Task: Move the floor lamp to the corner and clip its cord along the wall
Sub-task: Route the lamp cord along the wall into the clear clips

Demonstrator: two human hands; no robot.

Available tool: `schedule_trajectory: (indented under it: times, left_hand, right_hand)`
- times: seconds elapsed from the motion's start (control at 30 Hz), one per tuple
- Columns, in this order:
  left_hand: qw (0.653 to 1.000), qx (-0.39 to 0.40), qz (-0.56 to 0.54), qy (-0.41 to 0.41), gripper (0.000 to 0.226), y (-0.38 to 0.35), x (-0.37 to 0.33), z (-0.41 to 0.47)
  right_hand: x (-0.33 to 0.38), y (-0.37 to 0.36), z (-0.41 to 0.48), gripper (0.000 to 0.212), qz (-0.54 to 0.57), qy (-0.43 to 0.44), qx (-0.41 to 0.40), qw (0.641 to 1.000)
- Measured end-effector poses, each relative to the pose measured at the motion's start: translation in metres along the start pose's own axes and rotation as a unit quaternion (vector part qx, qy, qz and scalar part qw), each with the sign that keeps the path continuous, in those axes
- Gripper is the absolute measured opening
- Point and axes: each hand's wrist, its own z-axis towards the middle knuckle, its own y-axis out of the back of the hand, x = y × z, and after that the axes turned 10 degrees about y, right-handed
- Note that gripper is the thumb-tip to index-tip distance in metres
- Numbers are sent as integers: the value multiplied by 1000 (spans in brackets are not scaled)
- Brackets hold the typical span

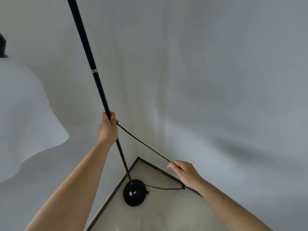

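The black floor lamp (pixel 98 84) stands in the corner of the room, its round base (pixel 135 193) on the floor (pixel 158 214) close to both walls. The left hand (pixel 107 128) is clenched around the lamp's pole about midway up. From that grip the cord (pixel 143 142) runs taut, down to the right hand (pixel 185 172), which pinches it between the fingertips. Another stretch of cord lies on the floor from the base toward the right wall (pixel 216 80).
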Motion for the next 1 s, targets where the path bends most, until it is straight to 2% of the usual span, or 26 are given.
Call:
schedule_trajectory:
  times: [0.07,0.17,0.2,0.27,0.33,0.4,0.47,0.63,0.77,0.87,0.93,1.0]
  left_hand:
    - [996,-9,15,89,31,-6,1,-14]
    - [963,-40,27,264,71,-29,0,-64]
    - [953,-22,10,301,79,-40,-4,-87]
    - [936,77,-72,336,86,-62,-17,-128]
    - [909,173,-185,330,74,-83,-30,-160]
    - [895,197,-260,304,49,-96,-41,-181]
    - [898,172,-300,272,36,-99,-52,-190]
    - [904,104,-331,251,33,-79,-77,-182]
    - [907,115,-345,215,33,-68,-99,-172]
    - [918,130,-315,203,34,-71,-104,-169]
    - [936,178,-229,198,39,-81,-102,-173]
    - [940,244,-124,205,51,-93,-93,-182]
  right_hand:
    - [7,10,-6,31,10,25,-6,1000]
    - [15,26,-15,28,41,60,-8,997]
    - [19,31,-17,30,53,74,-9,996]
    - [25,38,-21,35,64,99,-2,993]
    - [28,44,-28,32,63,110,21,992]
    - [23,47,-36,33,71,103,61,990]
    - [10,50,-47,38,96,77,94,988]
    - [-39,67,-75,58,193,34,96,976]
    - [-69,78,-87,53,129,13,58,990]
    - [-79,90,-92,41,118,4,26,993]
    - [-77,96,-94,35,104,3,-23,994]
    - [-69,99,-93,34,101,-4,-58,993]
